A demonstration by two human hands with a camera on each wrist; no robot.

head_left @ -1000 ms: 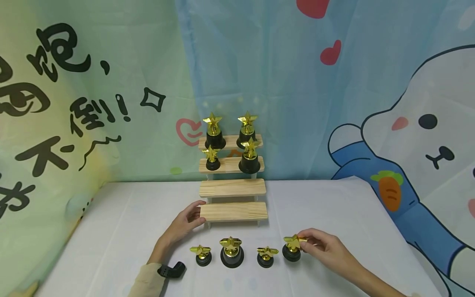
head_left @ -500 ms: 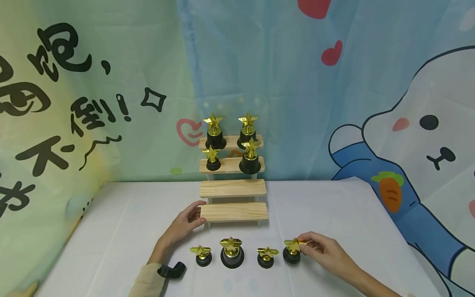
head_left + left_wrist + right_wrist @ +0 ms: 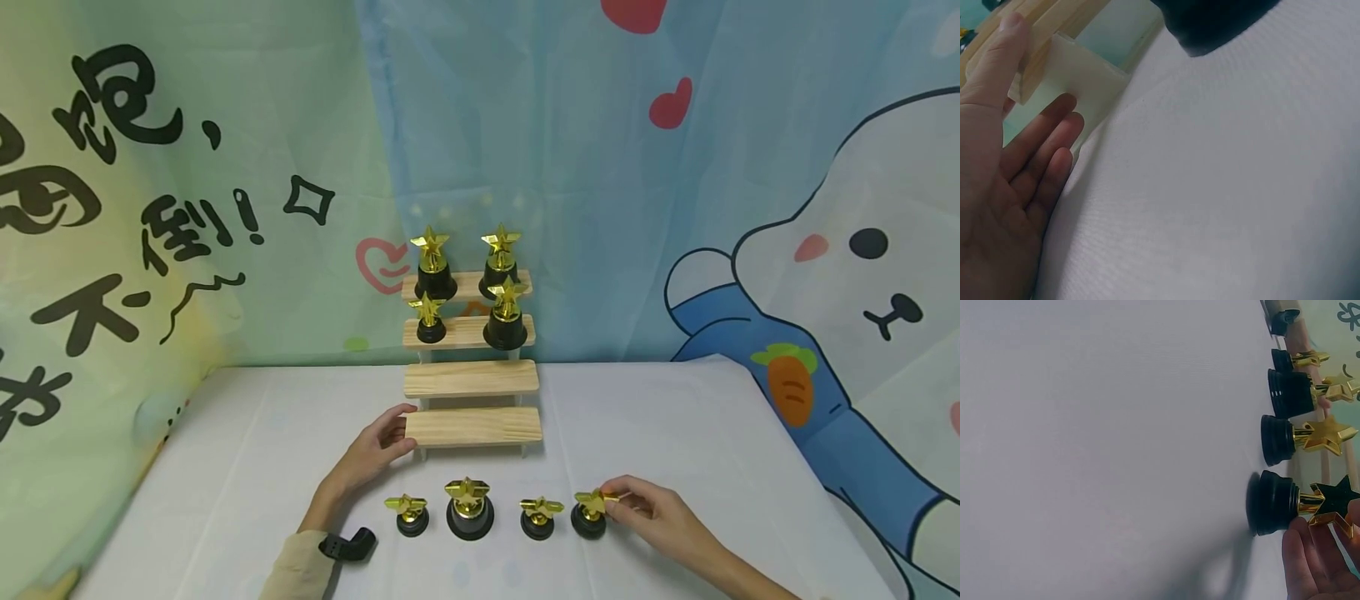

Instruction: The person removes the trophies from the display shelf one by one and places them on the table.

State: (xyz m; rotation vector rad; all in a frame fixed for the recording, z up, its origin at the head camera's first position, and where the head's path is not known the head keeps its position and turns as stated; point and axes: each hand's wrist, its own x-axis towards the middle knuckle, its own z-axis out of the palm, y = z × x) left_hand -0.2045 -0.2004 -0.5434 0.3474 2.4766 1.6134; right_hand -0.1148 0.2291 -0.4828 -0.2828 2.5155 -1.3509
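My left hand point(image 3: 366, 457) holds the left end of the lowest plank of a stepped wooden display stand point(image 3: 474, 427). In the left wrist view the thumb point(image 3: 999, 62) lies along the plank's end, while several fingers extend loosely beside the stand's pale side panel point(image 3: 1082, 78). At the front right, my right hand point(image 3: 651, 510) pinches the gold star of a small trophy point(image 3: 588, 523) with a round black base. The right wrist view has this star trophy point(image 3: 1277, 503) upright, its base close over the white cloth, with fingers at the star.
Left of the held trophy stand a small trophy point(image 3: 537, 525), a larger trophy point(image 3: 469, 521) and another small trophy point(image 3: 412, 523). Several more trophies occupy the stand's two upper steps, including a large one point(image 3: 506, 329). A printed curtain point(image 3: 600, 208) hangs behind the table.
My right hand and its trophy have come slightly down towards the front, level with the row of trophies. The left hand stays at the stand.
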